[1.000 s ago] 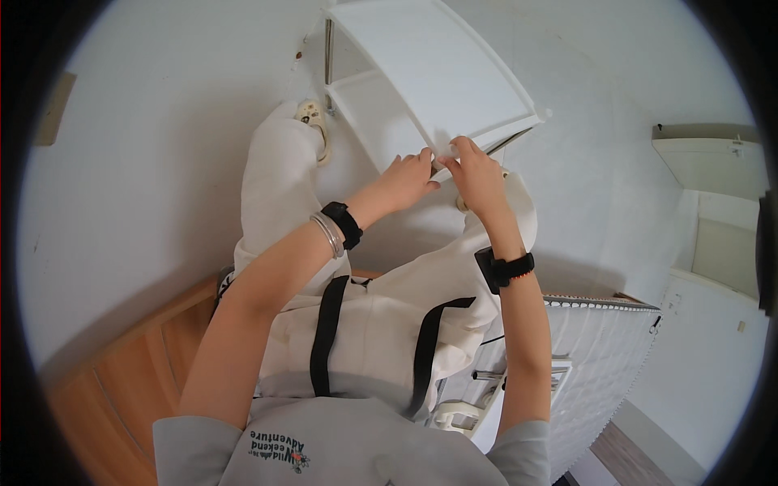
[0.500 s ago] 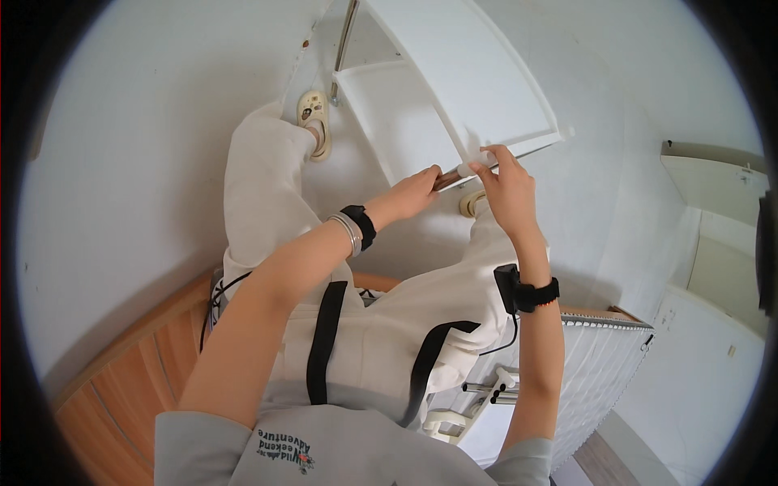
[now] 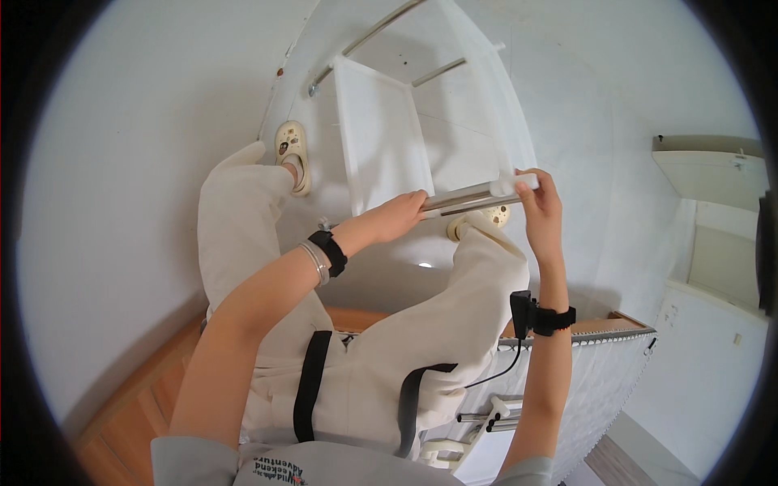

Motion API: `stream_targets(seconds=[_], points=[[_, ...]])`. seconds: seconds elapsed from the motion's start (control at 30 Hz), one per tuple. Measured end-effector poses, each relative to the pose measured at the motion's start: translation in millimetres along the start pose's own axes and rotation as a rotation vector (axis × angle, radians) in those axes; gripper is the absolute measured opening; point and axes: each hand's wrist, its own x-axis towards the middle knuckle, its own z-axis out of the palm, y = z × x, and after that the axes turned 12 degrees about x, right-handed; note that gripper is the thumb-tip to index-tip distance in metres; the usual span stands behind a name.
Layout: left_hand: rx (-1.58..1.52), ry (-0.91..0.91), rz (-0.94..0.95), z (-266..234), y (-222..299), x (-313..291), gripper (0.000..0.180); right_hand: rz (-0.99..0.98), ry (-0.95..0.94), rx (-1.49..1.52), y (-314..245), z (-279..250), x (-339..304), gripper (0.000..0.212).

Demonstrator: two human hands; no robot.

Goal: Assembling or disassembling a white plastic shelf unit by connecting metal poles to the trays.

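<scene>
Head view: left hand (image 3: 401, 217) grips a metal pole (image 3: 458, 197); right hand (image 3: 543, 198) pinches the shelf (image 3: 501, 97) ahead of it, likely light, stiff, best corner-held

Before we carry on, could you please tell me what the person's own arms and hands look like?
The left hand and right hand are bare, and the grey sleeves are short. On the left are a black band and silvery bangles; on the right, a black strap with a black box, from which a thin black cable trails.
</scene>
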Motion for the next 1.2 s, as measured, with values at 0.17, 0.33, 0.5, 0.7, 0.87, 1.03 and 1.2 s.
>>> stream_targets(seconds=[0.17, 0.33, 0.5, 0.7, 0.87, 1.03, 1.2], points=[[0.133, -0.173, -0.204, 4.8, -36.5, -11.1, 0.021, 0.059, 0.087, 0.167, 20.5, -26.0, -1.3, 0.022], [0.289, -0.182, -0.126, -12.0, -45.0, 1.9, 0.018, 0.085, 0.087, 0.245, 49.0, -39.4, 6.1, 0.023], [0.419, -0.195, -0.099, -29.2, -44.4, 26.4, 0.017, 0.176, 0.119, 0.385, 88.5, -51.5, 6.4, 0.024], [0.503, -0.292, -0.066, -48.4, -40.3, 64.0, 0.015, 0.323, 0.113, 0.534, 168.0, -62.8, -15.7, 0.024], [0.628, -0.355, -0.085, -28.6, -57.9, 75.5, 0.014, 0.459, 0.069, 0.551, 212.1, -50.7, -43.1, 0.022], [0.759, -0.365, -0.121, -7.9, -68.3, 65.9, 0.015, 0.484, 0.16, 0.586, 208.3, -44.3, -27.4, 0.014], [0.586, -0.36, -0.036, 5.6, -61.4, 81.2, 0.016, 0.46, 0.161, 0.287, 203.7, -19.8, -18.4, 0.03]])
